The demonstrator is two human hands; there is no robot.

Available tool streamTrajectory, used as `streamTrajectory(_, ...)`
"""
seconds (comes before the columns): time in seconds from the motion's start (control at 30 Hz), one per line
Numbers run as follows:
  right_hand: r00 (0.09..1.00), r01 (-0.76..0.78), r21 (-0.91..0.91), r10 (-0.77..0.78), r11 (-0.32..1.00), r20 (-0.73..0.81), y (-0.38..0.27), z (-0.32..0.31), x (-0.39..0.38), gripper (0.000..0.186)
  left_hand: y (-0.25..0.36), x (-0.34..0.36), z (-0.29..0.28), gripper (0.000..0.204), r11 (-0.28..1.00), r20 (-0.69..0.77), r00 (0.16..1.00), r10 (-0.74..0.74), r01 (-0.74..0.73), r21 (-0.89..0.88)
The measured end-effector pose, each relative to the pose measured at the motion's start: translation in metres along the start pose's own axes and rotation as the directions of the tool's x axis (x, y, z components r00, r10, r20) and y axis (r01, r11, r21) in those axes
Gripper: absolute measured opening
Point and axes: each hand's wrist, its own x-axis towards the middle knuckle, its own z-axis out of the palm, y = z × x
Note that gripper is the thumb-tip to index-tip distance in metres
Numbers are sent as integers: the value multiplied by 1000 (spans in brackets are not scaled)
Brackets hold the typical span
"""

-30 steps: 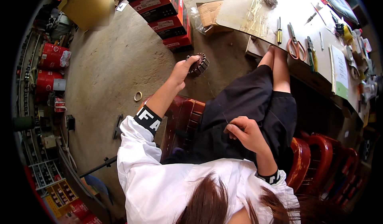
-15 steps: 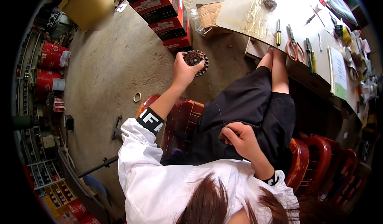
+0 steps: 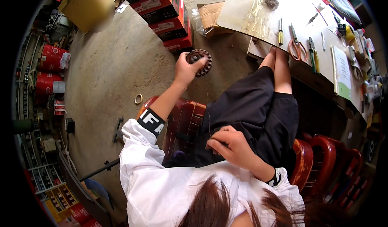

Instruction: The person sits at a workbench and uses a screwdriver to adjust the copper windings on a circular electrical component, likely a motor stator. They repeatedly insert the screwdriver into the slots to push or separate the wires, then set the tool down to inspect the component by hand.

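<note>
Out over the floor, my left hand (image 3: 186, 70) is closed on a round, dark brown motor stator (image 3: 207, 60), with slots and teeth around its rim and a hub in the middle. My thumb crosses its face and covers part of it. Above my lap, my right hand (image 3: 233, 144) is closed in a pinch on a thin wire (image 3: 209, 115). This wire runs up from my fingertips toward the stator; its upper part is too fine to follow. Whatever else my right fingers hold is hidden.
A worktable (image 3: 238, 14) at the right bears scissors (image 3: 297, 49), a screwdriver (image 3: 281, 35), pliers (image 3: 313, 57) and a coil of wire (image 3: 270, 3). Stacked red and black boxes (image 3: 169, 26) stand beyond my left hand. A tape roll (image 3: 138, 99) lies on the floor.
My right hand has moved left across my lap, drawing the wire with it. The stator has tilted in my left hand, and my thumb now covers more of its hub.
</note>
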Motion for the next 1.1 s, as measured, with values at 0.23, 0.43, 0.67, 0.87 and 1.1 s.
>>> streamTrajectory(0.23, 898, -372, 443, 438, 816, -53, 48, -33, -42, 25, 5, 20, -38, 34, 741, 436, 837, -329, 515, -431)
streamTrajectory(0.43, 822, 183, 836, 387, 517, -419, 70, -105, -64, 22, 18, 19, -30, 37, 874, 592, 797, -118, 367, -319)
streamTrajectory(0.67, 833, 524, 851, 213, -13, -510, 68, -147, -28, 30, 27, 1, -13, 52, 993, 647, 754, -116, 87, 76)
streamTrajectory(0.87, 436, 628, 229, -92, 744, -895, 91, -159, 28, 32, 28, -6, -5, 53, 971, 744, 668, -7, -173, 164)
streamTrajectory(1.1, 785, -289, -853, -403, 435, -471, 99, -149, 28, 46, 34, -10, -11, 55, 960, 719, 693, -53, -164, 228)
